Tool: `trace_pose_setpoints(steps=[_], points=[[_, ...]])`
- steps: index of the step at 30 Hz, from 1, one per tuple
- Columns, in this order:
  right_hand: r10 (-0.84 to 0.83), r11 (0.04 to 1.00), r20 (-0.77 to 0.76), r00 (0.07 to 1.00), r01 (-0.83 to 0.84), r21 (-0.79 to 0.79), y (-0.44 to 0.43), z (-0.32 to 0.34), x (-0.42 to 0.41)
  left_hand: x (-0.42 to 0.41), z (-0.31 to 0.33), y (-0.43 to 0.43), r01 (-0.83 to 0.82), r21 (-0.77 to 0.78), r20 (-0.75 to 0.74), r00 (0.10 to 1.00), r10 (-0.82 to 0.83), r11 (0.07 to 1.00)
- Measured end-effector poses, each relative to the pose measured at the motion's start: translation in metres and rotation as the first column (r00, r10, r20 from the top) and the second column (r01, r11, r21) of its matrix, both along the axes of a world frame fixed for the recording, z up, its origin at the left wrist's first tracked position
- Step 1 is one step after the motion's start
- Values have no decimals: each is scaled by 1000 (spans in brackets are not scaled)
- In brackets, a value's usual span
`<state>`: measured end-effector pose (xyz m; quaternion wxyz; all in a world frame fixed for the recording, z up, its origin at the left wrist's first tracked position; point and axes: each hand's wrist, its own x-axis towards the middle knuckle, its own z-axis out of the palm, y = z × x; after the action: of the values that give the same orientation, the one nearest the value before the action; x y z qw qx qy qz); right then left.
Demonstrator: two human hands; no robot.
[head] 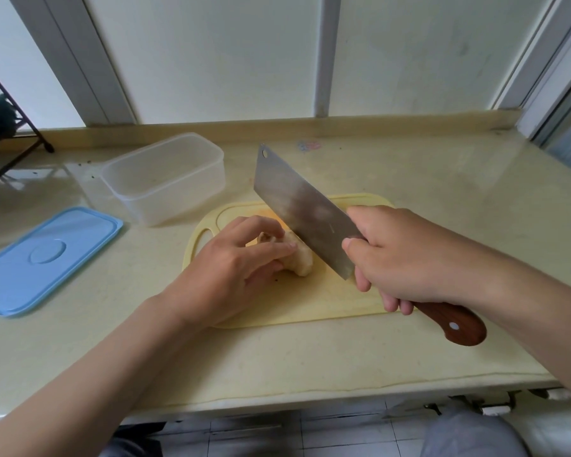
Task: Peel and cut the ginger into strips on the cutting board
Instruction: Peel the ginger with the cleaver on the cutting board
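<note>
A pale piece of ginger lies on the yellow cutting board in the middle of the counter. My left hand holds the ginger from the left, fingers curled over it and hiding much of it. My right hand grips the brown wooden handle of a cleaver. The wide steel blade is tilted, its edge down against the right side of the ginger and its tip pointing away to the far left.
A clear plastic container stands behind the board on the left, its blue lid flat on the counter nearer the left edge. A dark wire rack sits far left. Window frames rise behind the counter.
</note>
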<state>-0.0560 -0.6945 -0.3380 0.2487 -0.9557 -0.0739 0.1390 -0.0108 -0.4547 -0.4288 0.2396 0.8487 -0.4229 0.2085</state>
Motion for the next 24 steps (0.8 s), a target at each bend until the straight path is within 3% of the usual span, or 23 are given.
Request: trace_pose_setpoints(steps=[10,24], points=[[5,1000,-60,998,-3,23,-17,2,-4,3,1,4,6,-9,-57,998,-7,1000],[-2,997,-110,994,10,71,-21,0,-4,5,5,2,9,90,6,1000,-10,996]])
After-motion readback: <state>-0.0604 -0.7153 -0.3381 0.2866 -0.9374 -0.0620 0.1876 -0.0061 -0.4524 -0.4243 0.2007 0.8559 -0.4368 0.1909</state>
